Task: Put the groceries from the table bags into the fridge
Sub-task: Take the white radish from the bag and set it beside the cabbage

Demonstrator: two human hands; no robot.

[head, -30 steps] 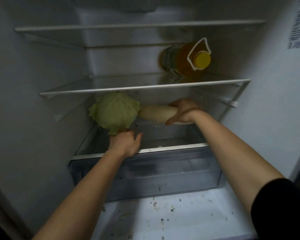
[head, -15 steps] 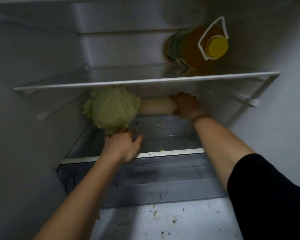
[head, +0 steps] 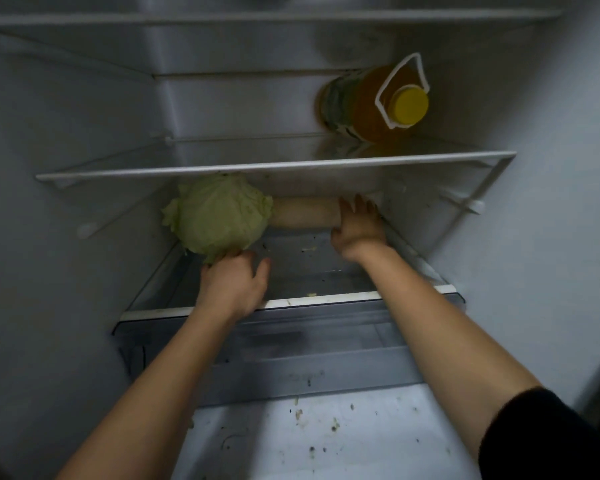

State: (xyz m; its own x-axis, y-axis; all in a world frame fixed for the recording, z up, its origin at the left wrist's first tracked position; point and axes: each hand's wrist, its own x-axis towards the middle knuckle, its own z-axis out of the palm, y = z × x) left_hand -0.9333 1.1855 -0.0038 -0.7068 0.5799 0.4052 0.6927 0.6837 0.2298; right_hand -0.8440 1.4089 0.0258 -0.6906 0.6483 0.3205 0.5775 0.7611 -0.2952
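The cabbage (head: 219, 214) is the biggest item here. It sits on the lower shelf (head: 326, 300), directly beyond the left hand (head: 234, 282) and touching its fingers. That hand lies relaxed with the thumb spread wide. Its fingertips meet the head's lower edge and close around nothing. The cabbage is probably dense and heavy but has loose, tearable outer leaves, so it is better cupped from underneath or pushed with a flat palm than pulled by a leaf.

Above the right hand (head: 357, 223), on the next shelf up, a bottle (head: 371, 102) of amber liquid lies on its side with its yellow cap facing out. It looks weighty and likely to roll, and its white loop handle seems the best place to grip it.

The pale radish (head: 305, 216) lies to the left of the right hand, between it and the cabbage. The fingers are straight and the palm presses the near end without wrapping it. The radish looks stiff, smooth and fairly slippery, and it could roll, so a grip around the middle would hold it best.

Small leaf scraps (head: 307, 249) lie on the shelf between the two hands.
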